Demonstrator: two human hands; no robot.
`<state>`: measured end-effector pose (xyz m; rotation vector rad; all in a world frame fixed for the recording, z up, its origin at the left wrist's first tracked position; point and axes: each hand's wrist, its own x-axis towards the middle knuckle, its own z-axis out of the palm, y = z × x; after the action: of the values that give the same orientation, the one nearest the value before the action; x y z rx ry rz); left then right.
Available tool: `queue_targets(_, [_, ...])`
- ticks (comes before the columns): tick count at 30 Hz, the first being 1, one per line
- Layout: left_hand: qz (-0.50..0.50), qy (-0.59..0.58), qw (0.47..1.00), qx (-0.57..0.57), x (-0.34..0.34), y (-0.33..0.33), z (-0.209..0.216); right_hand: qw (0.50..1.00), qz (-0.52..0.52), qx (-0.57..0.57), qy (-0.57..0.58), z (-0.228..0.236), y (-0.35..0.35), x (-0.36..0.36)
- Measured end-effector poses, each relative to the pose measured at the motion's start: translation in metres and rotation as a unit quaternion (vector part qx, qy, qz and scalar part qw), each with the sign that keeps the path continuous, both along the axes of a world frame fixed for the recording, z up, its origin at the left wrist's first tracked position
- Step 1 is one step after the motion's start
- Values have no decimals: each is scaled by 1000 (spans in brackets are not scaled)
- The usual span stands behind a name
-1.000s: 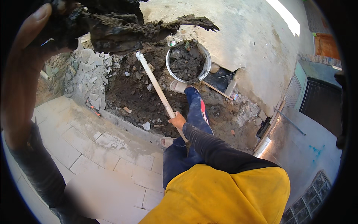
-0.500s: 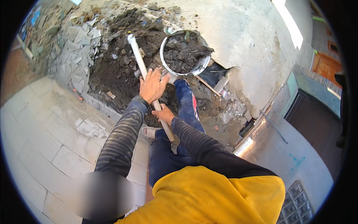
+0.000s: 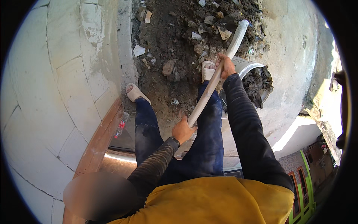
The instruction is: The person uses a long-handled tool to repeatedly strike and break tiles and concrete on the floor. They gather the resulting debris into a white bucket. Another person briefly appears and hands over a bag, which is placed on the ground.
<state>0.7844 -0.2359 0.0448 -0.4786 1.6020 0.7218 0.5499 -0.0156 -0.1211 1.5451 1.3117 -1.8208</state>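
Outdoor ground, pale paving slabs (image 3: 56,86) on the person's left, a patch of dark dug soil with rubble (image 3: 179,41) ahead of the feet; a long pale wooden handle (image 3: 216,74) runs diagonally across the picture, long axis from the lower end at the lap up and rightward to the far end over the soil; tool head not visible, cannot tell what kind; left hand (image 3: 182,130) grips the near end, fingers wrapped and pressed together round the wood, thumb side up; right hand (image 3: 226,66) holds the shaft further along, fingers curled closed over it, fingertips hidden on the far side; so the handle passes through both fists, near end at the left fingers, working end beyond the right fingers, right hand the nearer one to the soil; a round metal bucket (image 3: 257,80) filled with dark earth sits just beside and beyond the right fingers, to their right; pale sandals (image 3: 136,92) on both feet, one at the slab edge, one touching the soil below the right fist; blue trousers, yellow garment at the lower edge.
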Motion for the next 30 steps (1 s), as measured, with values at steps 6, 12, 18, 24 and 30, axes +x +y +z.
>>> queue_targets(6, [12, 149, 988, 37, 98, -55, -15, 999, 38, 6, 2, 54, -58, 79])
queue_targets(12, [235, 222, 945, 52, 96, -60, -3, 973, 124, -14, 196, 131, -120, 31])
queue_targets(18, [380, 328, 865, 16, -8, -74, -142, 925, 255, 106, 260, 14, -225, -127])
queue_targets(24, [555, -123, 822, -36, 108, -73, -99, 884, 424, 101, -171, -150, -265, 94])
queue_targets(30, [649, -118, 744, 106, 120, -70, 4, 886, 439, 8, -148, -179, -221, 187])
